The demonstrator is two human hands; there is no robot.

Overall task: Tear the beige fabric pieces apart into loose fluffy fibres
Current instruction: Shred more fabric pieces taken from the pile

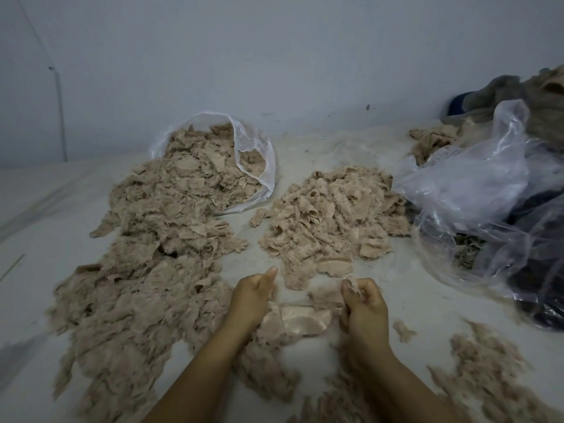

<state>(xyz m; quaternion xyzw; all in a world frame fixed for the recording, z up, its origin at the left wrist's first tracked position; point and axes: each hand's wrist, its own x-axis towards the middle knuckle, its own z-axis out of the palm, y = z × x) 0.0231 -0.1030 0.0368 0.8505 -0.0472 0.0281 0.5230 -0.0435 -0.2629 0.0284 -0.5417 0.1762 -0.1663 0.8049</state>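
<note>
Beige fabric piece (297, 319): stretched low between the two hands, just above the pale floor (36, 209); smooth and satiny in the middle, frayed at both ends
Left hand (250, 296): fingers curled round the left end of the piece, thumb sticking up
Right hand (364, 302): fingertips pinching a fluffy tuft at the right end, fingers bent tight
Near heap (329, 221): cut beige scraps piled just beyond the hands, towards the right
Left heap (146, 270): wide spread of beige scraps and fluff running from beside the left arm up into a clear bag (259, 157); the bag lies on its side, mouth open
Loose fibres (488, 358): fluffy patch by the right arm; blurred
Crumpled plastic (476, 190): clear sheeting at far right over dark cloth
Wall (274, 56): plain pale grey behind
</note>
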